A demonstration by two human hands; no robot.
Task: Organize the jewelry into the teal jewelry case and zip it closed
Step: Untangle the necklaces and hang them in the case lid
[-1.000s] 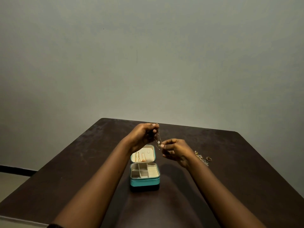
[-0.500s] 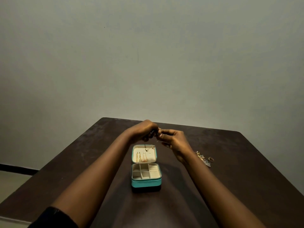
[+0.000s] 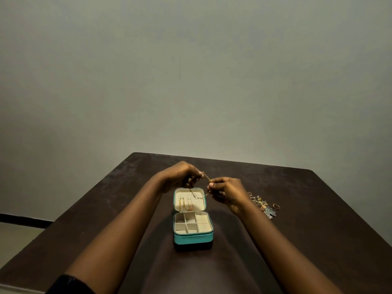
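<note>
The teal jewelry case point(image 3: 193, 238) lies open on the dark table, its cream compartments showing nothing inside. Two gold chains point(image 3: 185, 204) hang inside its raised lid point(image 3: 176, 201). Above the lid, a thin gold chain with a pearl point(image 3: 199, 195) is stretched between my hands. My left hand point(image 3: 180, 174) pinches one end and my right hand point(image 3: 226, 190) pinches the other, with a loop drooping in front of the lid.
A small heap of loose jewelry point(image 3: 262, 205) and a gold ring point(image 3: 276, 206) lie on the dark brown table point(image 3: 318, 219) to the right of my right wrist. A plain grey wall stands behind the table's far edge.
My hands first came together behind the lid, then parted again. The chain that hung from my left hand is now stretched between both hands over the lid.
</note>
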